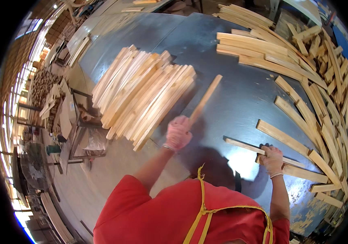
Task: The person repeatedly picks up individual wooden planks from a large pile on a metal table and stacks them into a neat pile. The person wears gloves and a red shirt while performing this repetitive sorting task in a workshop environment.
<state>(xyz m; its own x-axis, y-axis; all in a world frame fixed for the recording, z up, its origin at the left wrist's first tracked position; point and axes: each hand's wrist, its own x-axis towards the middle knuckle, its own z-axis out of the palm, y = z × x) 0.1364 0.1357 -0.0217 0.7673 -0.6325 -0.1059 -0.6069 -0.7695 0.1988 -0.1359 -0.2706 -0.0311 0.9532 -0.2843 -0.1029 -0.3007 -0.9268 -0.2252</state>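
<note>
My left hand [178, 133], in a thin pale glove, is closed round the near end of a wooden strip [207, 96]. The strip points away from me, just right of a large stack of light wooden strips [147, 91]. Lower right, my gloved right hand [272, 159] grips a second, thinner strip [243, 145] from above, with dark fingertips showing at its far side. This strip runs roughly left to right across a wider wooden piece [304, 173] on the metal table [210, 122]. Part of that wider piece is hidden beneath the hand.
Loose wooden pieces [290, 142] fan out along the table's right side, with a jumbled heap [328, 61] behind. More long boards [255, 46] lie at the far right. Left of the table stand a rack [76, 134] and a fan [35, 164].
</note>
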